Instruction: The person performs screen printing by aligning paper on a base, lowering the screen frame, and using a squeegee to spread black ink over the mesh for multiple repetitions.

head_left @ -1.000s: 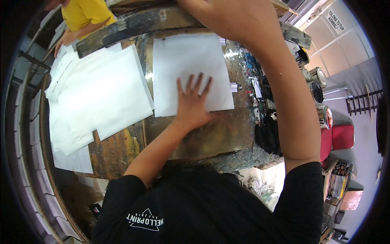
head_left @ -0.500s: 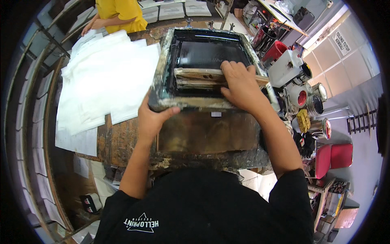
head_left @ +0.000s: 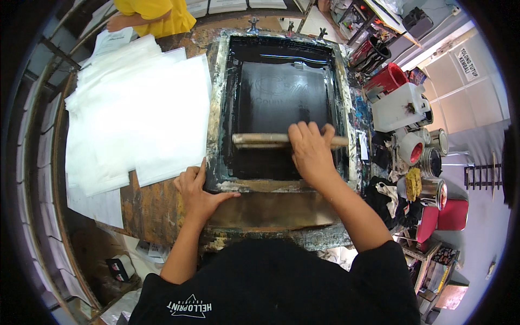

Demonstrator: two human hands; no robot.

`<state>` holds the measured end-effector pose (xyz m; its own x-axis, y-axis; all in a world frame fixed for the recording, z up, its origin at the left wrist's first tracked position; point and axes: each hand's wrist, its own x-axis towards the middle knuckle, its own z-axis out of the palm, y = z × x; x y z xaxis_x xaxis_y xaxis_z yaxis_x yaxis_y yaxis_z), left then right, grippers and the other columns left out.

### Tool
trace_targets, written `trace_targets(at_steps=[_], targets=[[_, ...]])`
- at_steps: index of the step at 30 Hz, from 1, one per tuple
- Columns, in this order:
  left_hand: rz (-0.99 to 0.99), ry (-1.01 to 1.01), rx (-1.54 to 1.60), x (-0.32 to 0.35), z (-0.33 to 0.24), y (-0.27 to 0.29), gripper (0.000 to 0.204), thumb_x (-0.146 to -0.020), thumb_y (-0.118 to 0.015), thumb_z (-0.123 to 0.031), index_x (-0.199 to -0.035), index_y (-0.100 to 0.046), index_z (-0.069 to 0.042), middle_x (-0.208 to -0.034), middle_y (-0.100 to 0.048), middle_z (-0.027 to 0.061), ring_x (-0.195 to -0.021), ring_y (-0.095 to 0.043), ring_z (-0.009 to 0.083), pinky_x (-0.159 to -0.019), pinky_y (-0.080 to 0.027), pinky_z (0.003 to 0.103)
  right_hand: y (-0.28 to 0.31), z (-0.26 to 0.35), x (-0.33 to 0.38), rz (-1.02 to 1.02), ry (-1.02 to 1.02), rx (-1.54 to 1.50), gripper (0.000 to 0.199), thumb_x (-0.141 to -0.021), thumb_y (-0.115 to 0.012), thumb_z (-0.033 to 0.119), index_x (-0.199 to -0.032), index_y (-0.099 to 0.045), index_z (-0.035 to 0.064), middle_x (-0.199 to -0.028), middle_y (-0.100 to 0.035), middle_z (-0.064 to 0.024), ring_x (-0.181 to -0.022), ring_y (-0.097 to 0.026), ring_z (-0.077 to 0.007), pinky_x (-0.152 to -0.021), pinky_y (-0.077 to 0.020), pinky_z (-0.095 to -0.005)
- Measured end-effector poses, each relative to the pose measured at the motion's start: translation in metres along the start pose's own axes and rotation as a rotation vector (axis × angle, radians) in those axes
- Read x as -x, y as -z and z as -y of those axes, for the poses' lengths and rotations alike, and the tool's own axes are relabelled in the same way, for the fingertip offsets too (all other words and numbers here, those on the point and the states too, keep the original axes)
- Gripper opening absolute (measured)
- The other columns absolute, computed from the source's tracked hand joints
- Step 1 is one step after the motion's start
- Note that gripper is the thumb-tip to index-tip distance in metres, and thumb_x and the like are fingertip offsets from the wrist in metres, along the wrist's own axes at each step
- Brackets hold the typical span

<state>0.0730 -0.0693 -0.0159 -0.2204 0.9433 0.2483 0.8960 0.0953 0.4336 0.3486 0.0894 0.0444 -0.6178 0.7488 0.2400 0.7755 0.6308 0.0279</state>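
Observation:
A screen printing frame (head_left: 346, 114) lies on the worktable, its mesh (head_left: 271, 103) coated with dark ink and bearing a faint design. My right hand (head_left: 313, 157) is closed round the wooden handle of a squeegee (head_left: 259, 138), which spans the lower half of the mesh. At the frame's near left corner is my left hand (head_left: 196, 196), thumb along the front bar and fingers against the left side. The squeegee's blade is hidden under its handle. What lies under the screen cannot be seen.
White paper sheets (head_left: 141, 114) are piled left of the frame. Wing-nut clamps (head_left: 253, 26) stand at its far edge. Ink cans (head_left: 433, 193), a white jerrycan (head_left: 398, 108) and dark rags (head_left: 382, 200) crowd the right side. A person in yellow (head_left: 157, 16) stands far left.
The screen frame's near edge has come down toward the table, my left hand still at its corner. My right hand and the squeegee have moved nearer to me, uncovering more mesh.

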Motion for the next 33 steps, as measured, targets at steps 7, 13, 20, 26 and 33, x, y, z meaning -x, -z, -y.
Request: trace_targets(at_steps=[7,13,20,26,33], targets=[[0.024,0.014,0.039,0.000,0.004,0.000,0.127,-0.045,-0.093,-0.075,-0.142,-0.066,0.001,-0.103,-0.058,0.0084,-0.101,-0.052,0.0278,-0.096,-0.034,0.046,-0.048,-0.067,-0.124,-0.112,-0.012,0.072,0.048,-0.077,-0.080,0.007,-0.117,-0.053,0.0107,-0.111,-0.061,-0.0071,-0.112,-0.059,-0.0295,-0.101,-0.0367,-0.0572],[-0.002,0.008,0.050,-0.001,0.002,0.003,0.129,-0.045,-0.092,-0.076,-0.145,-0.065,0.000,-0.104,-0.059,0.0079,-0.102,-0.053,0.0281,-0.096,-0.035,0.046,-0.082,-0.119,-0.200,-0.129,0.020,0.132,0.057,-0.077,-0.083,0.012,-0.124,-0.051,0.0111,-0.116,-0.063,-0.0059,-0.114,-0.061,-0.0286,-0.096,-0.0382,-0.0563],[-0.092,-0.045,0.095,0.002,0.004,0.002,0.127,-0.049,-0.091,-0.075,-0.148,-0.063,-0.002,-0.096,-0.061,0.0063,-0.095,-0.056,0.0256,-0.095,-0.035,0.045,-0.015,-0.090,-0.151,-0.012,0.085,0.059,0.053,-0.083,-0.082,0.017,-0.128,-0.055,0.0094,-0.120,-0.066,-0.0082,-0.115,-0.064,-0.0306,-0.094,-0.0399,-0.0587],[-0.125,-0.015,0.353,-0.003,-0.011,0.006,0.122,-0.056,-0.100,-0.058,-0.152,-0.056,0.002,-0.106,-0.071,0.0118,-0.096,-0.063,0.0271,-0.101,-0.040,0.043,0.050,-0.019,0.002,0.068,0.091,-0.020,0.052,-0.080,-0.081,0.014,-0.125,-0.055,0.0088,-0.113,-0.062,-0.0100,-0.111,-0.062,-0.0297,-0.097,-0.0396,-0.0547],[-0.296,0.006,0.912,-0.044,-0.068,0.056,0.101,-0.078,-0.097,-0.017,-0.158,-0.041,0.008,-0.139,-0.064,0.0157,-0.122,-0.065,0.0237,-0.106,-0.052,0.037,0.149,0.024,0.010,-0.153,-0.034,-0.011,0.047,-0.080,-0.081,0.022,-0.118,-0.058,0.0086,-0.111,-0.061,-0.0099,-0.112,-0.057,-0.0304,-0.100,-0.0372,-0.0522]])
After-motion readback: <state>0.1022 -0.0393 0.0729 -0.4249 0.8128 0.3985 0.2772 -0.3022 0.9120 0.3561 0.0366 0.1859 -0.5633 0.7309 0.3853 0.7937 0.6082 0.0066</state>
